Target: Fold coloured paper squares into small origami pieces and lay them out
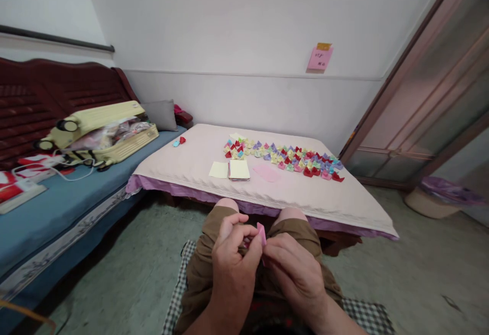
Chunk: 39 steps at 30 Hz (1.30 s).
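Between my two hands, above my lap, is a small folded piece of pink paper [261, 232]. My left hand [235, 251] pinches its upper part between thumb and forefinger. From the other side, the fingertips of my right hand [294, 266] press together on its lower edge and hide part of it. On the low table in front lie a stack of square paper [239, 169], a loose yellow sheet [219, 169] and a flat pink sheet [267, 173]. Behind them spread many small folded paper pieces [298, 157] in red, yellow, purple, pink and blue.
The cloth-covered table [183, 159] stands just past my knees. To the left, a half-open yellow suitcase [110, 151] rests on a blue-covered bench [95, 192]. A waste bin [435, 200] stands at the right. A pink note [320, 59] is taped to the wall.
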{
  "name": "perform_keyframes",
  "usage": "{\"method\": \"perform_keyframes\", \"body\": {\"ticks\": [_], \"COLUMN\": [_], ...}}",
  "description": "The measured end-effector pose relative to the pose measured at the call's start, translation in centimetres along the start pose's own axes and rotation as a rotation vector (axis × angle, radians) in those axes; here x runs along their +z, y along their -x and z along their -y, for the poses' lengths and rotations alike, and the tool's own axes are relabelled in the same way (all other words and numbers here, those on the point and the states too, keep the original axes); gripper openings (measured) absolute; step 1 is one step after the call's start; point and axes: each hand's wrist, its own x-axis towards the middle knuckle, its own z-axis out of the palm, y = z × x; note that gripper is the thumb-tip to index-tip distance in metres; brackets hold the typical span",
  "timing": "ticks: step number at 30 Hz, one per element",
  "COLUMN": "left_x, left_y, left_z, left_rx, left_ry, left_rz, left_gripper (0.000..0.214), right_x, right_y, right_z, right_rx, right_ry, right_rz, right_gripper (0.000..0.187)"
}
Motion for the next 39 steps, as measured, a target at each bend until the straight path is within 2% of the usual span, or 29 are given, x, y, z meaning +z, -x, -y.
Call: {"method": "perform_keyframes", "body": {"ticks": [4, 8, 16, 20, 25, 29, 31, 34, 39], "left_x": [-0.2, -0.3, -0.1, 0.1, 0.1, 0.1, 0.0, 0.0, 0.0], "left_y": [-0.4, -0.5, -0.9, -0.8, -0.1, 0.0, -0.1, -0.3, -0.5], "left_z": [-0.2, -0.4, 0.0, 0.4, 0.2, -0.1, -0.1, 0.1, 0.1], "left_rx": [-0.081, -0.088, -0.13, -0.135, -0.115, -0.137, -0.147, -0.151, -0.157], "left_ry": [0.125, 0.156, 0.106, 0.152, 0.244, 0.259, 0.266, 0.255, 0.186], "left_rz": [0.07, 0.085, 0.068, 0.073, 0.081, 0.08, 0.097, 0.11, 0.059], "left_gripper": [0.012, 0.013, 0.014, 0.016, 0.01, 0.012, 0.012, 0.012, 0.011], "right_x": [-0.1, -0.1, 0.0, 0.0, 0.1, 0.5, 0.6, 0.6, 0.6], "right_y": [0.0, 0.0, 0.0, -0.2, -0.2, 0.4, 0.6, 0.8, 0.7], "right_z": [-0.2, -0.2, -0.1, 0.0, 0.0, -0.3, -0.5, -0.6, -0.5], "right_rx": [0.063, 0.102, -0.008, -0.011, 0.104, 0.239, 0.27, 0.254, 0.189], "right_ry": [-0.043, -0.075, -0.051, -0.023, -0.061, -0.072, -0.072, -0.071, -0.049], "right_rz": [0.007, 0.017, 0.058, 0.061, 0.023, -0.119, -0.152, -0.084, -0.009], "right_gripper": [0.021, 0.021, 0.025, 0.026, 0.02, 0.01, 0.014, 0.027, 0.025]}}
